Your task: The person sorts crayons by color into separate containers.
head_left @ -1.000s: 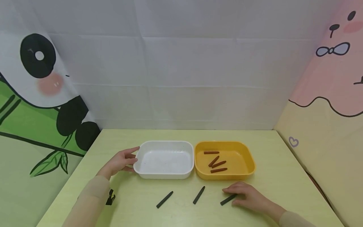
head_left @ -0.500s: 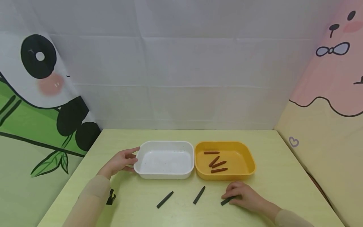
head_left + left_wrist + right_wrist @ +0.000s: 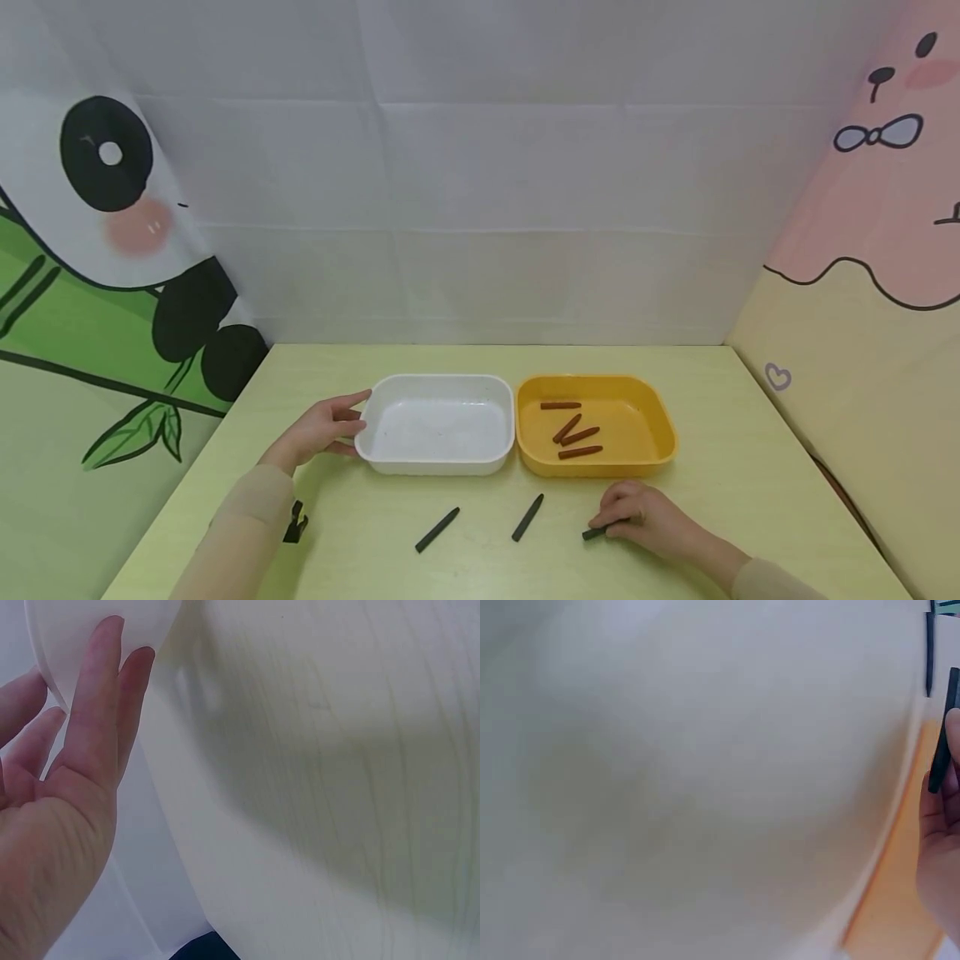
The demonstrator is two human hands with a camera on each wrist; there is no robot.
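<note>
My left hand (image 3: 318,429) touches the left side of a white plastic tray (image 3: 435,467). In the left wrist view its fingers are stretched out against the tray wall (image 3: 67,645). At the right front, my right hand (image 3: 652,521) pinches a black crayon (image 3: 594,533) between thumb and fingers, low over the table. The right wrist view shows this crayon (image 3: 945,739) at its right edge, with part of the hand cut off. Two more black crayons lie on the table to its left, one near the middle (image 3: 528,517) and one further left (image 3: 437,530).
Right beside the white tray stands a yellow tray (image 3: 652,450) with several brown crayons (image 3: 580,452) in it. A small black object (image 3: 296,523) lies by my left forearm. Printed cloth walls (image 3: 480,275) border the pale table (image 3: 360,575) at the back and sides.
The fingers of my right hand have closed onto the black crayon, shifting slightly left. My left hand and both trays stay in place.
</note>
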